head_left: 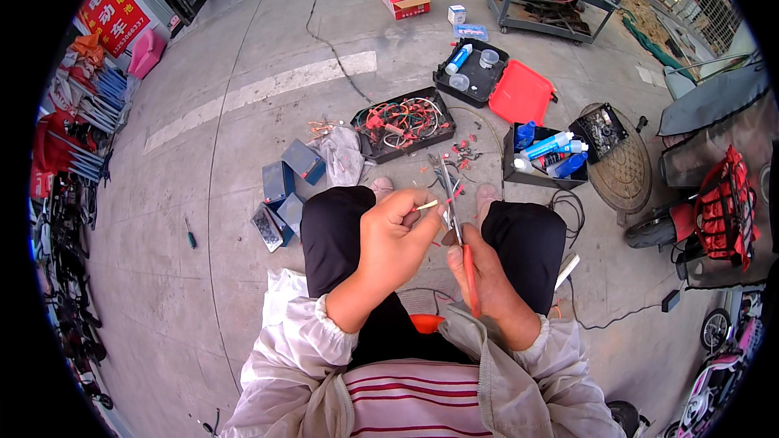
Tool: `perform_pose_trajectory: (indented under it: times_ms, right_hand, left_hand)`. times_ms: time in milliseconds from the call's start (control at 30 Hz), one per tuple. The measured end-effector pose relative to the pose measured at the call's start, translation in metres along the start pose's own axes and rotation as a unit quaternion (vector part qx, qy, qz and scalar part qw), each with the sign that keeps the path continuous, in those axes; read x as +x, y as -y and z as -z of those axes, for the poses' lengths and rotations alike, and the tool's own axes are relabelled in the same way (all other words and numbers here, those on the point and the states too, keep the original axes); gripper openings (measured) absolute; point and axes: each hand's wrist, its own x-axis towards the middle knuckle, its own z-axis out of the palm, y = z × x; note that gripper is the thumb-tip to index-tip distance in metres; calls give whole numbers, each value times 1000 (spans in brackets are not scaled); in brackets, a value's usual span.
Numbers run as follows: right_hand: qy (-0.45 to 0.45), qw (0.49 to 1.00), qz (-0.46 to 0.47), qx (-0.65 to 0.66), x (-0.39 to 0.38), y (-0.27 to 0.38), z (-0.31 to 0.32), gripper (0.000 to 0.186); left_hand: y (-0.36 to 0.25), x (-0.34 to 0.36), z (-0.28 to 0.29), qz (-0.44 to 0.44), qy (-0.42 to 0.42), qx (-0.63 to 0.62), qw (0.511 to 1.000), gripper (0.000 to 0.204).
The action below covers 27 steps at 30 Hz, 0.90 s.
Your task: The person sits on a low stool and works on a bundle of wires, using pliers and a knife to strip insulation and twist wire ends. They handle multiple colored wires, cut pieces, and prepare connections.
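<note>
My left hand [393, 239] pinches a thin pale-yellow piece [427, 205] beside long metal blades, fingertips close to them. My right hand [492, 274] is closed on the red-orange handles of scissors [470, 280], blades pointing up and away from me. A small pink piece [458, 193] shows by the blades. Beyond them, small loose parts and tools [462, 158] lie on the concrete between my feet, near an open black box of tangled red and green wires [403, 122].
Blue-grey batteries [302, 161] and a plastic bag [345, 158] lie at left. A bottle box [535, 172], open red-lidded case [519, 91], manhole cover [621, 186] and tire [649, 231] are at right. A cart [527, 12] stands behind; a screwdriver [191, 235] lies far left.
</note>
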Motion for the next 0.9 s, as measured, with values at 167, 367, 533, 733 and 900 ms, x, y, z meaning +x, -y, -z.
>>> perform_pose_trajectory:
  times_ms: [167,367,533,733,900]
  right_hand:
    - [-24,996,-30,75,1,-19,0,51]
    - [12,985,-93,142,4,-33,4,54]
    - [58,935,-201,287,33,-68,14,72]
    - [96,869,-361,325,101,-114,54,94]
    - [107,878,-381,268,126,-112,63,102]
  left_hand:
    - [2,-1,15,81,11,-77,994,6]
    - [16,-3,20,89,-8,-126,988,10]
    - [15,-2,23,116,-21,-119,986,10]
    - [28,3,33,123,-23,-142,982,10]
    - [34,12,35,148,-48,-152,976,13]
